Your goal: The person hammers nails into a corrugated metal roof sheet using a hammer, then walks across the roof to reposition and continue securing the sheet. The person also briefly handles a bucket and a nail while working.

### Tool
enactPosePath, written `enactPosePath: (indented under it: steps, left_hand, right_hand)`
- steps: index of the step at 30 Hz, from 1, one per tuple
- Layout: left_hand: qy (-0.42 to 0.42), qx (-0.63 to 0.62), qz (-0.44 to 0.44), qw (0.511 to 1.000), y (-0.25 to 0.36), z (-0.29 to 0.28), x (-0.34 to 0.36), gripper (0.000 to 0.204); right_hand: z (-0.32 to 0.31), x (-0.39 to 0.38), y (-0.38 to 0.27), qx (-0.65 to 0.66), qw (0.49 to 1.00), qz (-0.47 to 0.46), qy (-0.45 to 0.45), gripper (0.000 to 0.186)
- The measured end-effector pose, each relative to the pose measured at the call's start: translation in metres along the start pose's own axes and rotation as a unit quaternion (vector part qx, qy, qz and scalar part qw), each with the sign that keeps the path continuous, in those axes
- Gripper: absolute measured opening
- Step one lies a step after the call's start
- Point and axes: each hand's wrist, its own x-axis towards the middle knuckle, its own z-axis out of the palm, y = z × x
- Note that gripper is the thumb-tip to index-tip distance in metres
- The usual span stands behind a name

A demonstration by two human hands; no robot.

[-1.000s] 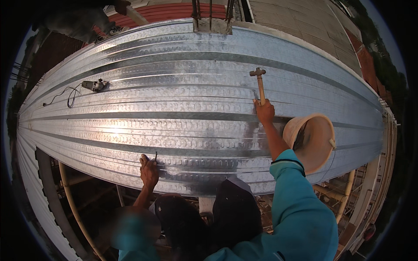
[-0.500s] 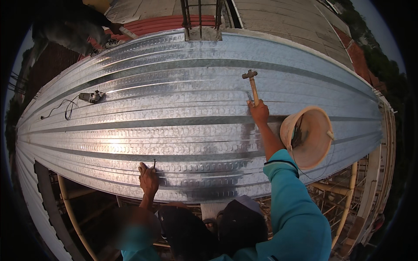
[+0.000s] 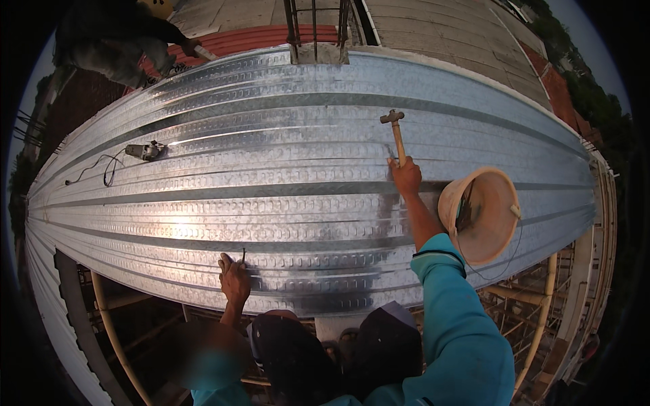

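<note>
Across most of the view a ribbed, shiny metal deck (image 3: 284,169) is spread, and clock directions are taken from the middle of the picture. Between one and two o'clock a hammer (image 3: 399,141) is held by the right hand (image 3: 406,177), whose fingers are wrapped around the lower part of the wooden handle; the dark head is pointed away from the person, and whether the metal is touched by it cannot be told. Between seven and eight o'clock the left hand (image 3: 235,283) is placed low over the deck, with some fingers stretched forward. Just beside them, at eight o'clock, a thin dark nail (image 3: 244,256) is seen upright; whether it is pinched by the fingers or only neighboured by them cannot be told. At three o'clock, near the right forearm, a pale bucket (image 3: 497,233) is set, with dark slender pieces (image 3: 464,211) contained at its left side. Between nine and ten o'clock a grinder (image 3: 143,151) is laid on the deck, its cord (image 3: 108,169) looped beside it. At twelve o'clock dark bars (image 3: 315,27) are fixed in a concrete stub (image 3: 320,54). Toward ten o'clock a co-worker (image 3: 122,47) is partly seen at the deck's far edge.
</note>
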Motion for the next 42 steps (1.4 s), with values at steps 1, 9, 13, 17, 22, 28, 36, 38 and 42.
enactPosePath:
  steps: [1,9,13,17,22,28,36,38,42]
  left_hand:
    - [0.004,-0.003,-0.003,1.000,0.001,-0.001,0.000,0.030]
    - [-0.002,0.022,-0.007,1.000,0.001,0.001,0.001,0.028]
    - [0.000,0.011,0.000,1.000,-0.001,0.002,0.000,0.028]
    - [0.007,0.011,0.001,1.000,0.001,0.001,-0.001,0.028]
    - [0.000,0.008,0.001,1.000,0.003,-0.002,-0.001,0.029]
    - [0.012,0.028,0.011,0.999,0.001,0.001,-0.002,0.029]
    - [0.025,0.049,0.044,0.998,-0.003,0.004,-0.001,0.031]
    - [0.028,0.044,0.044,0.998,-0.004,0.005,0.000,0.031]
    - [0.038,0.034,0.051,0.997,-0.008,0.008,0.001,0.029]
  right_hand:
    - [0.000,-0.001,0.000,0.004,1.000,-0.014,0.005,0.053]
    - [-0.002,0.000,-0.001,0.000,1.000,-0.003,-0.008,0.054]
    - [-0.001,0.001,0.000,0.006,1.000,0.007,-0.020,0.054]
    - [-0.001,0.001,0.002,-0.002,1.000,-0.002,-0.016,0.054]
    - [0.002,0.001,0.003,0.019,1.000,0.001,-0.016,0.051]
    - [0.002,-0.001,0.005,0.021,0.999,0.011,-0.028,0.048]
    - [-0.012,-0.024,-0.008,0.106,0.987,0.100,-0.066,0.048]
    - [-0.018,-0.044,-0.015,0.172,0.974,0.119,-0.086,0.046]
    - [-0.049,-0.100,-0.019,0.277,0.934,0.161,-0.160,0.039]
